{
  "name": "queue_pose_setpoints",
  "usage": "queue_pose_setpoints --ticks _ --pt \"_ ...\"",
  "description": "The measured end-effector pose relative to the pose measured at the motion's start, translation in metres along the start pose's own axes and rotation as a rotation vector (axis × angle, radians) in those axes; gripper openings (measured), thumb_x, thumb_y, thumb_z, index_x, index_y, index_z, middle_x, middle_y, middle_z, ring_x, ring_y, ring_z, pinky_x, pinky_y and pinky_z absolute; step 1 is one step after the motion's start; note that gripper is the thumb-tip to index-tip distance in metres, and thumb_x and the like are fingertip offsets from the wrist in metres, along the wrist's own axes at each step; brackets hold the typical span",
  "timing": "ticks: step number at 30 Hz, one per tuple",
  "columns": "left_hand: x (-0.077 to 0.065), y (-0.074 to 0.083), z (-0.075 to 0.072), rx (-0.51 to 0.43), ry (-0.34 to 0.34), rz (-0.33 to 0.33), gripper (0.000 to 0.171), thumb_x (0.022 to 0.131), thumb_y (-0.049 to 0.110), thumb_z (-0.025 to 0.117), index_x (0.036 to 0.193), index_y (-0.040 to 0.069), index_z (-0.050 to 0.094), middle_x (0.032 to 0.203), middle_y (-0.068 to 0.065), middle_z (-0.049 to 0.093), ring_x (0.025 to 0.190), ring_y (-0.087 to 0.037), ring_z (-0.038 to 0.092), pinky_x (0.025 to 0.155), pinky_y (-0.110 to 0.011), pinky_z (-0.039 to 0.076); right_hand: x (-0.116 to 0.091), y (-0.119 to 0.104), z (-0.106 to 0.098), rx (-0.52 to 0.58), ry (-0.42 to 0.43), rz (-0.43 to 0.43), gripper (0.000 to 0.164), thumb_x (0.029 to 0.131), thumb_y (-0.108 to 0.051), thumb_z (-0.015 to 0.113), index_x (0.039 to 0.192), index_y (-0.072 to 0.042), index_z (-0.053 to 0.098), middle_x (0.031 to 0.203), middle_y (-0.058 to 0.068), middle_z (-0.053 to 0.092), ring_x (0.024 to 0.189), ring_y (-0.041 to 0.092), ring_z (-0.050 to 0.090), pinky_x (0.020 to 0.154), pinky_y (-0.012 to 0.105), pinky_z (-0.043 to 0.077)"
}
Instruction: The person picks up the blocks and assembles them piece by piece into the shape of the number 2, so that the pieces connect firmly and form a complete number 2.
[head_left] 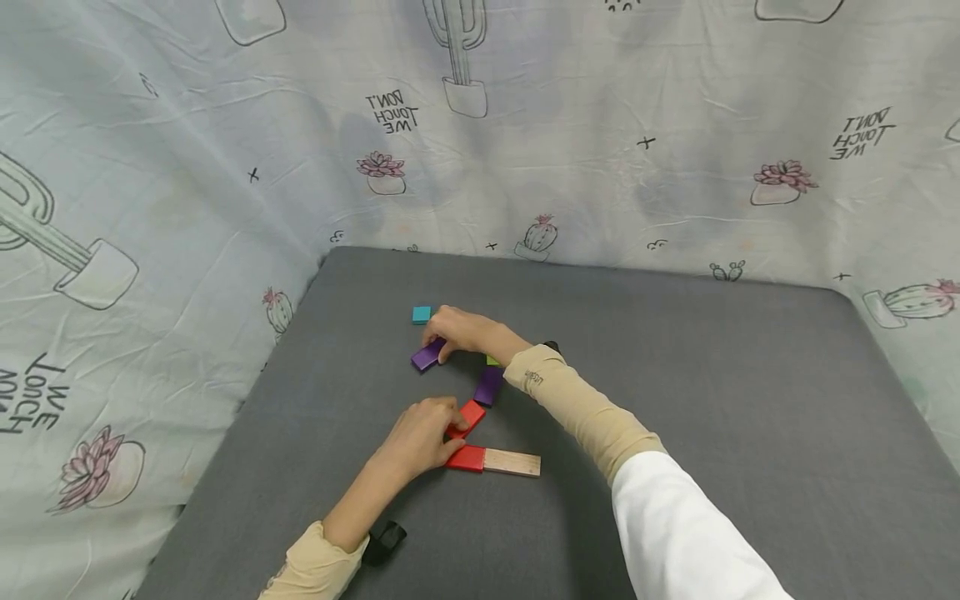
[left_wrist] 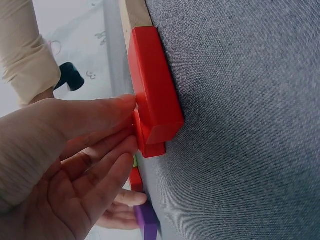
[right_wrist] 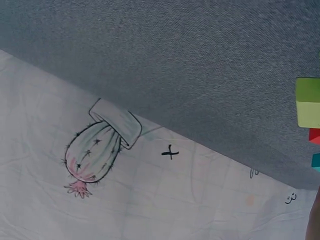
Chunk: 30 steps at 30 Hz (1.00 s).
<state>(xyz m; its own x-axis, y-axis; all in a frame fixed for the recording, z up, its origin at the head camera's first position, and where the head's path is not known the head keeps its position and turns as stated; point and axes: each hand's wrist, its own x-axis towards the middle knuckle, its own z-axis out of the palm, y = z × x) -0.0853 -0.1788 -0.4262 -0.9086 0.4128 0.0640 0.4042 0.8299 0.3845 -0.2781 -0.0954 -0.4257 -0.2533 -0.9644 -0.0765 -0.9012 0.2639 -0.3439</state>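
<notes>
My left hand (head_left: 423, 433) pinches at the left ends of two red blocks: the thumb touches the front red block (head_left: 467, 458), the fingers the angled red block (head_left: 471, 416) behind it. A plain wooden block (head_left: 512, 462) adjoins the front one's right end. My right hand (head_left: 467, 331) holds a purple block (head_left: 427, 357) between thumb and fingers, its near end sticking out. Below that wrist lie a second purple block (head_left: 489, 387) and a lime green block (right_wrist: 308, 102), mostly hidden in the head view. Another red block (left_wrist: 135, 179) shows in the left wrist view.
A small teal block (head_left: 422, 315) lies beyond the right hand's fingers. Grey cloth (head_left: 712, 400) covers the table. A white printed curtain (head_left: 585, 125) hangs along the back and sides. Both wrists wear dark devices.
</notes>
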Motion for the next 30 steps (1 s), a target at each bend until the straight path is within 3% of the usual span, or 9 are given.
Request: queue_pose_setpoints --ticks 20,30 --pt "-0.001 0.001 0.001 0.007 0.013 -0.005 0.015 0.073 0.011 0.084 0.085 0.008 0.076 0.076 0.002 0.059 0.069 -0.017 0.061 0.058 -0.030 0.049 -0.009 0.009 -0.001 0.008 0.003 0.037 0.039 0.077 -0.019 0.079 0.111 -0.002 0.071 0.110 0.008 0.069 0.101 0.016 0.064 0.085 0.023 0.048" --pt "-0.001 0.001 0.001 0.001 0.020 0.006 0.014 0.073 0.011 0.084 0.084 0.008 0.076 0.076 0.002 0.059 0.071 -0.019 0.062 0.061 -0.034 0.051 -0.012 0.011 -0.001 0.009 0.022 0.030 0.037 0.077 -0.019 0.079 0.109 -0.002 0.071 0.107 0.008 0.070 0.099 0.016 0.064 0.084 0.023 0.049"
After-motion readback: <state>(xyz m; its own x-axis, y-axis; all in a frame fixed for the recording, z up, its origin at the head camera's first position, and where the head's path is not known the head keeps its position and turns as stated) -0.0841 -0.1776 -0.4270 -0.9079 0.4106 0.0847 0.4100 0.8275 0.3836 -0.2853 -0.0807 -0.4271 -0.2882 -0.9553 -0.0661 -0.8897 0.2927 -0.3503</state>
